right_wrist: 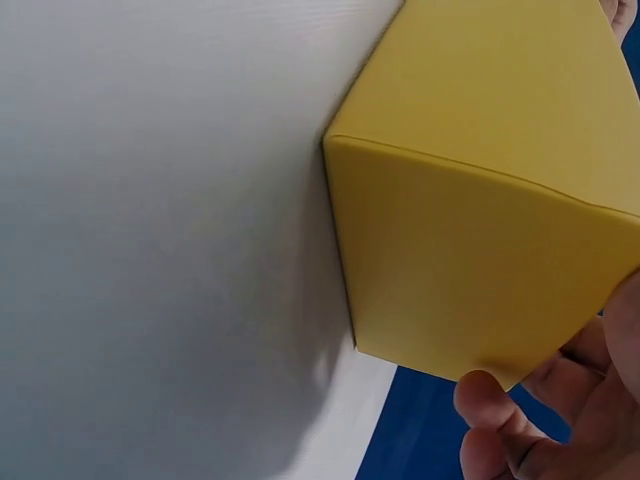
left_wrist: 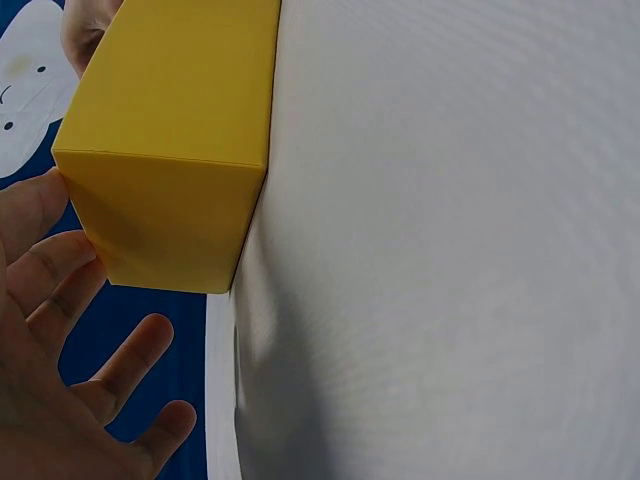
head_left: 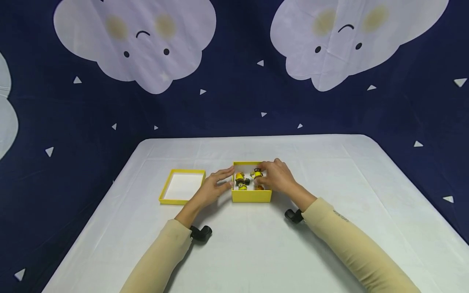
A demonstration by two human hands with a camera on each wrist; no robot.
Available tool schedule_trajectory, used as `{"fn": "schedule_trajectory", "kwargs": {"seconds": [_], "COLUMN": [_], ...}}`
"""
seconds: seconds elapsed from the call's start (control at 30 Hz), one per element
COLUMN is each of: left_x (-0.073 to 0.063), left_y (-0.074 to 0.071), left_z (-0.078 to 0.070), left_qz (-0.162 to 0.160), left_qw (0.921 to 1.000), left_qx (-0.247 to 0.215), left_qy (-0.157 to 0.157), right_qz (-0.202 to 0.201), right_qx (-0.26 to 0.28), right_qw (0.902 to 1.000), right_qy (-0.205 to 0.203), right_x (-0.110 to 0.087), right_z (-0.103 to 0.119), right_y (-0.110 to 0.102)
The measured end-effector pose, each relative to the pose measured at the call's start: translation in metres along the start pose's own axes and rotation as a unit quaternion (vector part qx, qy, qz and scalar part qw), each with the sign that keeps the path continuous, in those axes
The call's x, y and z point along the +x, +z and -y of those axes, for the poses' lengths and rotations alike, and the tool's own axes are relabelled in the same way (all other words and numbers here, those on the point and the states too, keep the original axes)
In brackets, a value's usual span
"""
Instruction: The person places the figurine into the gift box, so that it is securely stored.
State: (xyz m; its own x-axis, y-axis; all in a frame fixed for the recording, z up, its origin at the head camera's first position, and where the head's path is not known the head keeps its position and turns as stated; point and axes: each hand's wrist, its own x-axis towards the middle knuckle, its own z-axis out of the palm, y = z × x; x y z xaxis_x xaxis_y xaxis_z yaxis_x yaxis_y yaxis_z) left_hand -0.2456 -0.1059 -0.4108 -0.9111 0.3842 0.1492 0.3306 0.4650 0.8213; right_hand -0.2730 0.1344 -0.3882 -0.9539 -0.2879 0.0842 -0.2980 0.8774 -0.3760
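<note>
A yellow box stands uncovered on the table with several small yellow toy figures lying inside. My left hand rests its straight, spread fingertips against the box's left side; the left wrist view shows these fingers along the box edge. Over the right side reaches my right hand, its thumb and forefinger pinching a yellow figure with dark goggles. Other right-hand fingers bend outside the box wall. Another figure lies at the left inside, with a goggled one near the front wall.
Left of the box lies its shallow lid, white inside with a yellow rim. A white cloth covers the table. Behind it hangs a dark blue backdrop with clouds and small white triangles.
</note>
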Motion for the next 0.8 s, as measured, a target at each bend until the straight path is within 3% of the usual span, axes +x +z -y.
{"fn": "schedule_trajectory", "kwargs": {"seconds": [0.43,0.8], "left_x": [0.000,0.000], "left_y": [0.000,-0.001], "left_z": [0.001,-0.002], "left_qz": [-0.001,0.005], "left_qw": [0.9999,1.0000], "left_qx": [-0.012,0.006], "left_qy": [0.003,0.000], "right_qz": [0.027,0.066], "right_qx": [-0.057,-0.082], "right_qw": [0.9980,0.9944], "right_qy": [0.003,0.010], "right_x": [0.004,0.009], "right_z": [0.008,0.011], "right_y": [-0.004,-0.007]}}
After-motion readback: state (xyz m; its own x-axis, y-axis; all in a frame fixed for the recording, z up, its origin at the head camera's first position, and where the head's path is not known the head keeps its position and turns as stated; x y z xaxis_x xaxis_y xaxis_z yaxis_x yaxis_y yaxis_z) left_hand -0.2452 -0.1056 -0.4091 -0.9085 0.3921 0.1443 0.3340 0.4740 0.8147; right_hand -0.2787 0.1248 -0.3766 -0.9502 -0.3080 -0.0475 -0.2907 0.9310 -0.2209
